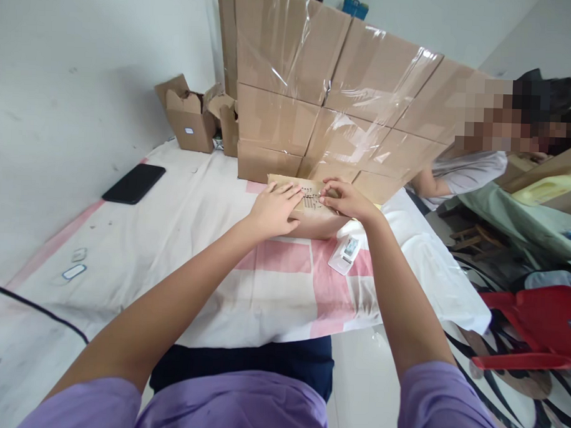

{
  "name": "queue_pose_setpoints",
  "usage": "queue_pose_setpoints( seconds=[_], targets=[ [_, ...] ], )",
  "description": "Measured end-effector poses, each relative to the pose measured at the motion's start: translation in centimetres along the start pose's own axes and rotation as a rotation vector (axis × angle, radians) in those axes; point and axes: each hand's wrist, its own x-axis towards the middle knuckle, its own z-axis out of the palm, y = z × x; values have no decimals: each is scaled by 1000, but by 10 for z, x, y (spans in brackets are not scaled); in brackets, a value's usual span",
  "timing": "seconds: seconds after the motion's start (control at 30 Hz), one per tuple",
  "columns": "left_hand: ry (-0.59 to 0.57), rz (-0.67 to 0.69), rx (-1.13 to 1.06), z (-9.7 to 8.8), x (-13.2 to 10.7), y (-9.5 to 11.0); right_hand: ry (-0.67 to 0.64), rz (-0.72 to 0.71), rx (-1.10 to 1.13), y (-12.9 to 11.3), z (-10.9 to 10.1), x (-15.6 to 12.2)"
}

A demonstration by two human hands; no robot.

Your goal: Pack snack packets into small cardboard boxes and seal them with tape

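A closed cardboard box (315,226) with dark printed marks on its top lies on the table in front of me. My left hand (275,208) rests flat on the left part of the box top, fingers stretched out. Over the right part of the top, my right hand (348,200) has its fingers curled and thumb and fingertips drawn together at the printed marks. Whatever is between those fingertips, if anything, is too small to make out. A white handheld device (344,255) with a small screen lies against the near right side of the box, close below my right wrist.
Stacked cartons (289,117) under clear film rise right behind the box. Open small boxes (189,120) stand at the back left, near a black tablet-like slab (134,184). A cable (39,306) crosses the left. Another person (474,170) and a red chair (544,323) are on the right.
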Motion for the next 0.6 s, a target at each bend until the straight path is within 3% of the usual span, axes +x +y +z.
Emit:
queue_pose_setpoints(
  seconds=[0.17,0.4,0.6],
  targets=[
    [10,12,13,1,0,-1,-24,16,-73,-2,0,4],
    [-11,19,40,0,1,-1,-89,146,-60,-19,-6,7],
    [-9,24,51,-1,-1,0,-97,96,-87,-21,-10,7]
  ],
)
